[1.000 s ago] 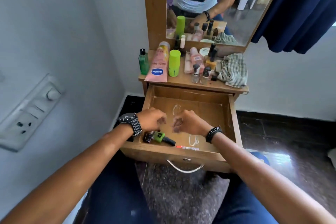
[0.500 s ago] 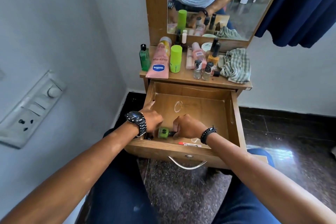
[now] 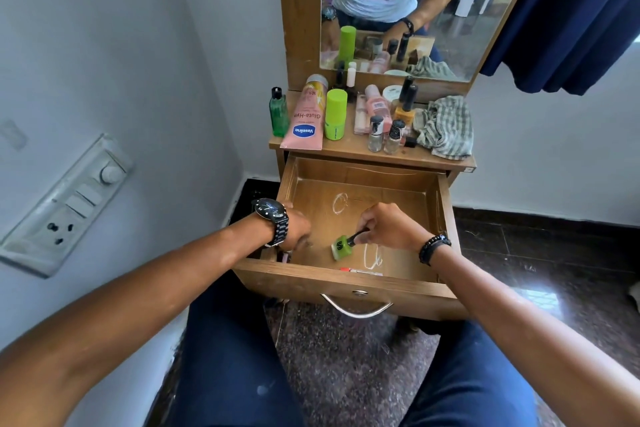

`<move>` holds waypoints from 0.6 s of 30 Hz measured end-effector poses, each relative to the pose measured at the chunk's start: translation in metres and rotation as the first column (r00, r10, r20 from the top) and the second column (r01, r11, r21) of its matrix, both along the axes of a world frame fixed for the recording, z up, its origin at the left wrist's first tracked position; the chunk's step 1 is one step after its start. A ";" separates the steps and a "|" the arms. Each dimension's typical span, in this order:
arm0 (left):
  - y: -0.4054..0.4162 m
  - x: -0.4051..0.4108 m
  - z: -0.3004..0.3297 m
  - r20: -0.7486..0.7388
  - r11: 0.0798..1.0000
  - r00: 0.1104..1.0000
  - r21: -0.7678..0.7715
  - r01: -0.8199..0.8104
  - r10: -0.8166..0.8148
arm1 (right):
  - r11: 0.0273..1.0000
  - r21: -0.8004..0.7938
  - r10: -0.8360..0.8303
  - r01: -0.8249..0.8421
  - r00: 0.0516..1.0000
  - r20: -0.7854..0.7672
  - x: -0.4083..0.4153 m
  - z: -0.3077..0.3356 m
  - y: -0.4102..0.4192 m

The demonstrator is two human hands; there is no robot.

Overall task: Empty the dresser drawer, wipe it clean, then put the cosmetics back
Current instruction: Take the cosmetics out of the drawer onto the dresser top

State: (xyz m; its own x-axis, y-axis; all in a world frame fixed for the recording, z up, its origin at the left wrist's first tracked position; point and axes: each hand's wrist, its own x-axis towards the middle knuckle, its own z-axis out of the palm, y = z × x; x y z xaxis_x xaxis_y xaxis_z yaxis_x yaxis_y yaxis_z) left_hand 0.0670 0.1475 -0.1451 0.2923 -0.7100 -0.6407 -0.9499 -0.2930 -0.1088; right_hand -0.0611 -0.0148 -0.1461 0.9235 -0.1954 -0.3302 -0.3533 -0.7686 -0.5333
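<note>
While my left hand [image 3: 297, 230] dips curled into the open drawer [image 3: 346, 282] at its near left corner, whether it grasps anything I cannot tell; my right hand [image 3: 388, 227] pinches the green nail polish bottle [image 3: 342, 247] by its black cap, above the drawer floor.

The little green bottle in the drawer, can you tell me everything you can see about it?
The little green bottle looks like nail polish: a squarish, see-through bright green body with a round dark label, and a slim black cap. It is tilted, cap end up toward the right. The right hand pinches the cap. It sits over the front part of the open wooden drawer; whether its bottom touches the floor is unclear.
</note>
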 end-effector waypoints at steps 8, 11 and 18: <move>0.003 -0.002 0.003 0.026 0.996 0.996 -0.031 0.088 -0.087 | 0.998 0.001 -0.058 0.058 0.990 0.129 0.000 0.015 -0.008; 0.002 0.004 0.012 -0.078 0.995 0.997 -0.094 0.022 -0.029 | 0.998 0.001 -0.057 0.057 0.983 0.176 -0.002 0.026 -0.013; -0.006 0.012 0.049 -0.496 0.892 0.850 -0.283 -0.352 0.178 | 0.992 -0.119 0.008 0.032 0.949 0.315 -0.004 0.079 -0.030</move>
